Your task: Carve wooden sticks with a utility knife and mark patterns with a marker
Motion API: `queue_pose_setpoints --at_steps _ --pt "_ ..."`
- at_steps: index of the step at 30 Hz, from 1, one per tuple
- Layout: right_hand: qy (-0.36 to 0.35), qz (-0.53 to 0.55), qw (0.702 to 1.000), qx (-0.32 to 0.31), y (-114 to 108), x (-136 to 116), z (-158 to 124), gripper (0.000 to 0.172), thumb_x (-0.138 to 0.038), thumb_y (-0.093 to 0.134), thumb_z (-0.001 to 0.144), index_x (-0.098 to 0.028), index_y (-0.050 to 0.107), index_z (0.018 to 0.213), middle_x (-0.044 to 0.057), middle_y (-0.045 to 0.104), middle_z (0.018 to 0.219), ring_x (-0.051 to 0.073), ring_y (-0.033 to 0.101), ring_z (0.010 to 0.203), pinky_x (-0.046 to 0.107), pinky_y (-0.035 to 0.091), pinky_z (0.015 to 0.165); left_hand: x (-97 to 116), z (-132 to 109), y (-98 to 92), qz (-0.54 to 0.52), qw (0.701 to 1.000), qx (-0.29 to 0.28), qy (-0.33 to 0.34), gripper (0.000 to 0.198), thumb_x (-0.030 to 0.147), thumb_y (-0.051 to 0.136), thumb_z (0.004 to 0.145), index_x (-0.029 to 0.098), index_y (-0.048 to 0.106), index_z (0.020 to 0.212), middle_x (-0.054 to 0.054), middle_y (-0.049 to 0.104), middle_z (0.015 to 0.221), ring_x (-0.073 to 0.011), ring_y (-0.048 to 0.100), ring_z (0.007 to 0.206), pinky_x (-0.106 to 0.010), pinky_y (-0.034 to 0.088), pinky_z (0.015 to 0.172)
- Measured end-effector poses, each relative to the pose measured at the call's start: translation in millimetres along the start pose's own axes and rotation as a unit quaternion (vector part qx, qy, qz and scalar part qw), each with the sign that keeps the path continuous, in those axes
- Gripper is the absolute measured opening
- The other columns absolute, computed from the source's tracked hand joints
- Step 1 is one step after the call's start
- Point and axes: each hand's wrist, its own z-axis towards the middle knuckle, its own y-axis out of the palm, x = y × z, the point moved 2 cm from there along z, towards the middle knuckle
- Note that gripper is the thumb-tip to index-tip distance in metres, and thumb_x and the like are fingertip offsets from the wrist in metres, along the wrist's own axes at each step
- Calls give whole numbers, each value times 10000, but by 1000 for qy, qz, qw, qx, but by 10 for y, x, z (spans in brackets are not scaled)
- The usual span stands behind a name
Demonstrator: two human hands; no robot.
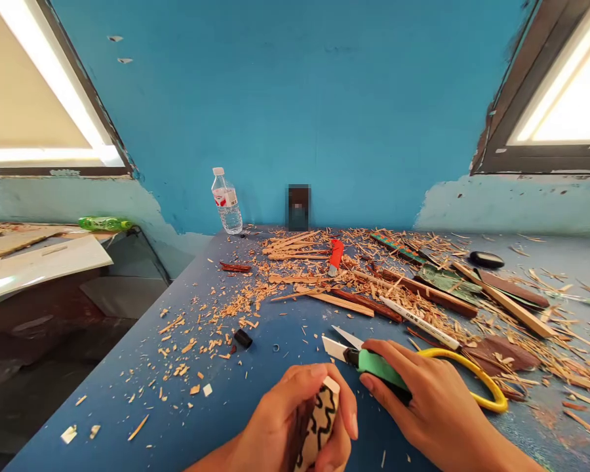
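My left hand (295, 413), near the front of the blue table (167, 387), is wrapped round a small wooden block (320, 419) with wavy black lines drawn on its pale face. To its right, my right hand (423, 393) has its fingers round the green handle of a utility knife (378, 368), whose blade points left. Yellow-handled scissors (496, 393) lie partly under that hand, their blades showing just beyond the knife. Past the hand rests a white marker (420, 322). A black cap-like piece (242, 338) sits left of the blades.
Wood shavings (255, 282) and strips cover much of the table. A red utility knife (335, 257) lies among them. Sandpaper (447, 283) and wooden sticks (506, 298) are at right. A water bottle (227, 203) stands at the back left, by the blue wall (314, 98).
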Motion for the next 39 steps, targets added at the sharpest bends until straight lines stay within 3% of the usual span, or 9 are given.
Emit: queue_pose_setpoints --at_steps 4,9,21,23,27,31,35,39 --pt "3 -7 1000 -3 19 12 -12 334 -483 428 1071 -286 576 1298 21 794 1115 270 795 869 393 586 628 -29 -12 36 55 998 -3 6 438 579 570 951 164 574 809 34 440 553 -83 302 443 -208 186 426" --pt "6 -9 1000 -20 17 1 1 359 -508 418 1072 -269 599 1268 34 794 1103 278 792 879 402 590 638 -29 9 30 -2 1000 -11 -2 447 609 476 990 188 533 852 64 364 538 -82 208 439 -206 179 452" --pt "-11 -13 1000 -9 -5 -13 -7 305 -473 458 1061 -275 584 1256 27 797 1059 273 793 858 371 573 604 -11 -33 23 -10 1000 -10 14 426 518 435 949 147 585 800 59 353 466 -79 208 377 -220 162 423" --pt "-10 -17 1000 17 -14 4 6 322 -459 446 1069 -275 538 1317 28 799 1059 268 794 818 372 573 589 -5 -35 26 -9 1000 -3 15 423 506 421 940 147 585 789 56 347 462 -81 216 380 -218 166 419" --pt "0 7 992 128 -136 30 11 341 -370 379 1099 -239 474 1399 54 795 1027 195 770 706 303 559 561 -31 -36 31 4 1000 7 10 302 460 544 846 162 554 799 54 356 527 -73 225 422 -208 167 421" --pt "-89 0 978 189 -315 -110 -59 356 -397 369 1098 -208 519 1360 68 791 1016 178 777 795 263 584 633 -94 -50 -11 37 997 58 29 168 300 615 781 193 516 865 57 359 666 -44 239 444 -187 162 441" --pt "-164 -39 969 182 -403 -327 -109 407 -437 329 1118 -171 599 1265 63 795 936 175 778 778 251 581 641 -103 -67 12 155 987 43 28 395 459 781 759 220 483 860 67 325 677 -68 250 543 -189 208 512" --pt "-184 -44 968 164 -416 -433 -92 495 -455 282 1126 -153 671 1177 33 769 803 161 747 655 265 555 556 -70 -115 100 255 960 106 44 447 507 822 764 238 497 911 55 274 738 -99 245 616 -209 253 560"
